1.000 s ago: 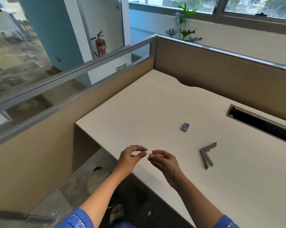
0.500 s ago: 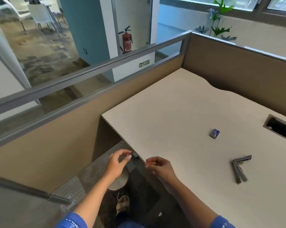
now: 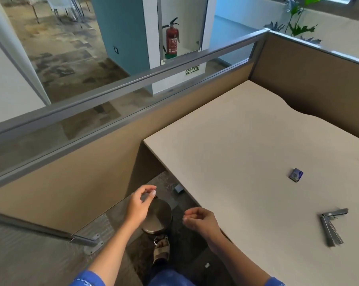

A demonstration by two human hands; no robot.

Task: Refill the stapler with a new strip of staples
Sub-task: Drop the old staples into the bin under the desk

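Left hand: our left hand (image 3: 140, 205) hangs over the floor, above the bin. Its thumb and fingers curve toward each other with a narrow gap, and we see nothing between them.
Bin: a round metal bin (image 3: 158, 216) sits on the floor under that hand, beside the desk's near corner.
Foot: a sandalled foot (image 3: 162, 249) shows just below the bin.
Fire extinguisher: a red fire extinguisher (image 3: 172, 39) stands in a niche beyond the glass partition, with a green exit sign (image 3: 192, 70) below it.
Right hand: our right hand (image 3: 201, 221) hovers just off the desk's near edge. The fingers are curled in against the thumb; we cannot tell whether they pinch anything.
Desk: a pale desk (image 3: 236, 151) fills the right side, boxed in by brown partitions.
Staple box: a small blue staple box (image 3: 296, 175) lies on the desk, well apart from both hands.
Plant: a green plant (image 3: 298, 19) rises behind the far partition.
Stapler: the metal stapler (image 3: 332, 227) lies on the desk at the far right, swung open into an L. It sits nearer to us than the box, and neither hand touches it.
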